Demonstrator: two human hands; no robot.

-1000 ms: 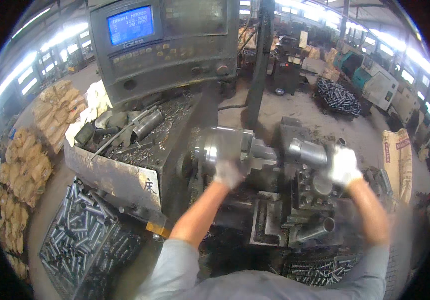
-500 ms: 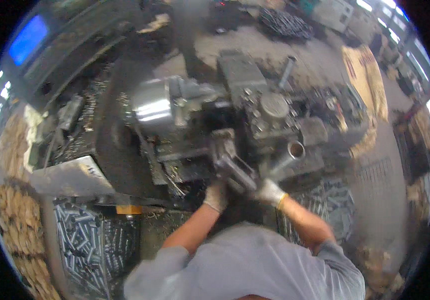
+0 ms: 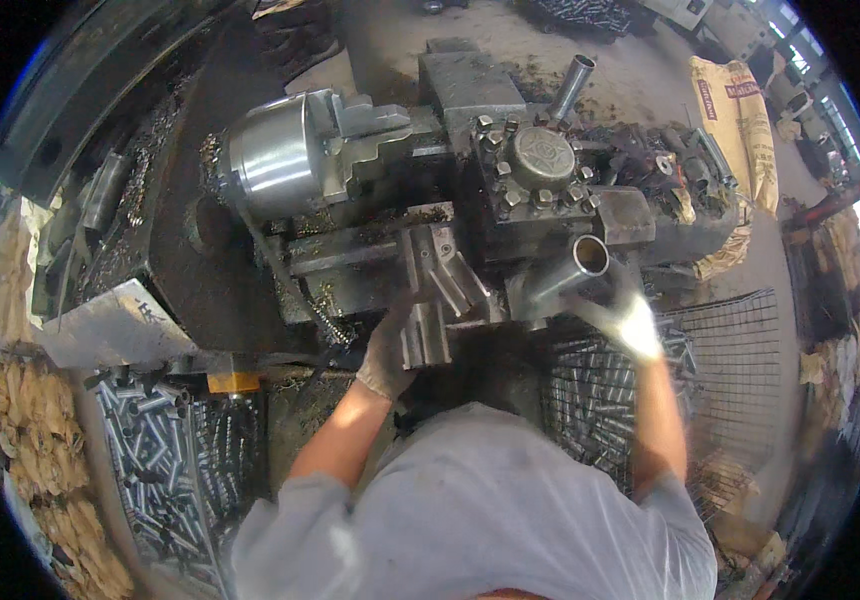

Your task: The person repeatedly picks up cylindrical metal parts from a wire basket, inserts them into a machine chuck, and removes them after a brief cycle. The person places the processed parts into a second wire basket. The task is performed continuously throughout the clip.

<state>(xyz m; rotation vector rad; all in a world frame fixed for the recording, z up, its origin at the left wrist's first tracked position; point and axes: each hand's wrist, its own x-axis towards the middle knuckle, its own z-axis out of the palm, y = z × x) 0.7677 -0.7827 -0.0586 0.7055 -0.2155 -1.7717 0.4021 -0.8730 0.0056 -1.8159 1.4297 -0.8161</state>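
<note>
My left hand [image 3: 387,352], in a dirty work glove, is closed against the left side of a grooved metal block [image 3: 426,338] at the near side of the lathe. Some of its fingers are hidden by the block. Angled steel pieces [image 3: 455,280] lie just beyond it. My right hand [image 3: 622,318], in a pale glove, is smeared by motion beside a slanted open-ended steel tube [image 3: 557,279]; its fingers do not show clearly, and I cannot tell whether it touches the tube.
Ahead are the lathe chuck [image 3: 275,155] and the bolted tool post [image 3: 542,158], with an upright tube [image 3: 574,85] behind it. Metal parts fill a bin [image 3: 155,465] at left and a wire basket [image 3: 600,400] at right. Coiled swarf [image 3: 325,318] hangs near my left hand.
My hands have moved apart: the right went rightward to the slanted tube, the left slightly left and up. The view has shifted, and the metal block is now seen more openly.
</note>
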